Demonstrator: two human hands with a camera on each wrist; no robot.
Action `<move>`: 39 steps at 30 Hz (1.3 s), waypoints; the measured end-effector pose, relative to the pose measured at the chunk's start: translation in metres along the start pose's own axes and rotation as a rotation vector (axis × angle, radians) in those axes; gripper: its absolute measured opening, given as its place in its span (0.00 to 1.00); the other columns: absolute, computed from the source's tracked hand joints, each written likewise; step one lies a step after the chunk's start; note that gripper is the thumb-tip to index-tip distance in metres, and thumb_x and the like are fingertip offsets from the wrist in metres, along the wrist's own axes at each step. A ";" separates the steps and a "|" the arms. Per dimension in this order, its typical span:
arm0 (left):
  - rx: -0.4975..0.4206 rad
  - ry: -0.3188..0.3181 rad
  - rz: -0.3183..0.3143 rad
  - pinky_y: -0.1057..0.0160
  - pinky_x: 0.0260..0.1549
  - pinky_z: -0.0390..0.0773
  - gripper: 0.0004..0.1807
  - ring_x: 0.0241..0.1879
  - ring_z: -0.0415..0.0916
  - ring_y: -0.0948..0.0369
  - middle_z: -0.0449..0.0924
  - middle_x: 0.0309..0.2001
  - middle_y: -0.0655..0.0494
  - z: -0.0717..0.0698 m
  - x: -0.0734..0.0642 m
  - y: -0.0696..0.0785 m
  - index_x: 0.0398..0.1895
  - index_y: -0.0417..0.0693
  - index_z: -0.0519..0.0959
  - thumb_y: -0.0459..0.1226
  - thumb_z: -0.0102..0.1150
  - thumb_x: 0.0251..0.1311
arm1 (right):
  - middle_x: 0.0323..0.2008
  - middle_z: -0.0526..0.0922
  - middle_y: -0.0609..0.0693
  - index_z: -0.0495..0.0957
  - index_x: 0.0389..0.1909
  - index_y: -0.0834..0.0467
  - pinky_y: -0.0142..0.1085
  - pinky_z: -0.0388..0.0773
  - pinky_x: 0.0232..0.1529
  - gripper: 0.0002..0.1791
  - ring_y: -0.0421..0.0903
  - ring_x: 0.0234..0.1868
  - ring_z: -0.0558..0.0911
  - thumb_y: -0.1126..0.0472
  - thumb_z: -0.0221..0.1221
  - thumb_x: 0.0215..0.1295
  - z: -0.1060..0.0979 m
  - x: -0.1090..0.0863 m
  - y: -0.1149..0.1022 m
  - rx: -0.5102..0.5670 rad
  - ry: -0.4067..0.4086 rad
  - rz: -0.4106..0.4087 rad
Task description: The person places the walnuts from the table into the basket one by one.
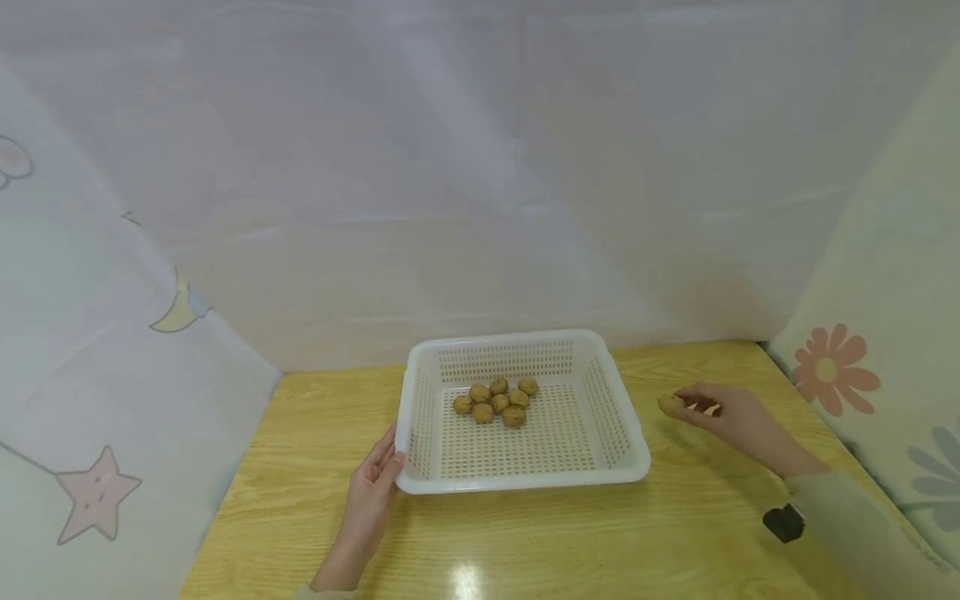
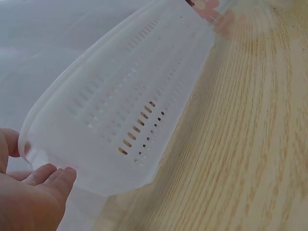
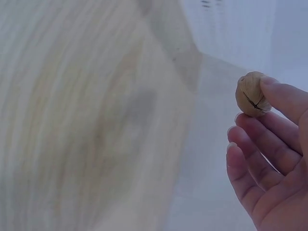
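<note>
A white plastic basket [image 1: 525, 483] with slotted walls stands on the table, with several walnuts [image 1: 483, 412] gathered toward the left and back of its floor. My left hand [image 1: 372, 483] grips the basket's left rim near the front corner; in the left wrist view the thumb and fingers [image 2: 60, 180] are on either side of the rim. To the right of the basket, my right hand [image 1: 731, 417] pinches one walnut [image 3: 252, 95] between thumb and fingertips, above the table. A dark crack runs across that walnut's shell in the right wrist view.
The wooden table [image 1: 315, 467] reaches back to a pale cloth wall [image 1: 480, 208]. Patterned cloth hangs at both sides, with a star [image 1: 99, 493] at left and a red flower [image 1: 834, 369] at right. A small black device [image 1: 783, 522] is by the right wrist.
</note>
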State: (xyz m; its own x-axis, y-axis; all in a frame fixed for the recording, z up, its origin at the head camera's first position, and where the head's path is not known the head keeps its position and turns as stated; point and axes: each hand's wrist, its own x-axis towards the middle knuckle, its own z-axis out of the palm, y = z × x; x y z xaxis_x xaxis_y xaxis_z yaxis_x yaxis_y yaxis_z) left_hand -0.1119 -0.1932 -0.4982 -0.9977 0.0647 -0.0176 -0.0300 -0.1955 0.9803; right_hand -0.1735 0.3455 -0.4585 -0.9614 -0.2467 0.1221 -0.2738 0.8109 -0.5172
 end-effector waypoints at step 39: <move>-0.006 0.006 0.004 0.65 0.65 0.74 0.33 0.70 0.70 0.62 0.57 0.79 0.39 0.000 0.001 -0.001 0.81 0.36 0.55 0.35 0.52 0.79 | 0.45 0.88 0.45 0.85 0.57 0.55 0.41 0.82 0.43 0.20 0.42 0.42 0.82 0.49 0.67 0.71 0.027 0.129 -0.151 0.044 -0.149 -0.223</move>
State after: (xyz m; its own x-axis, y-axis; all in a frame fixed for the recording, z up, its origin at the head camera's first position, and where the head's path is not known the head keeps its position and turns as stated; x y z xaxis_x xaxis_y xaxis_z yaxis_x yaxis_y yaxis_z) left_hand -0.1124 -0.1931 -0.4994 -0.9982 0.0579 -0.0147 -0.0261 -0.2014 0.9792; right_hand -0.2550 0.1769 -0.3872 -0.8619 -0.4943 0.1130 -0.4736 0.7051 -0.5279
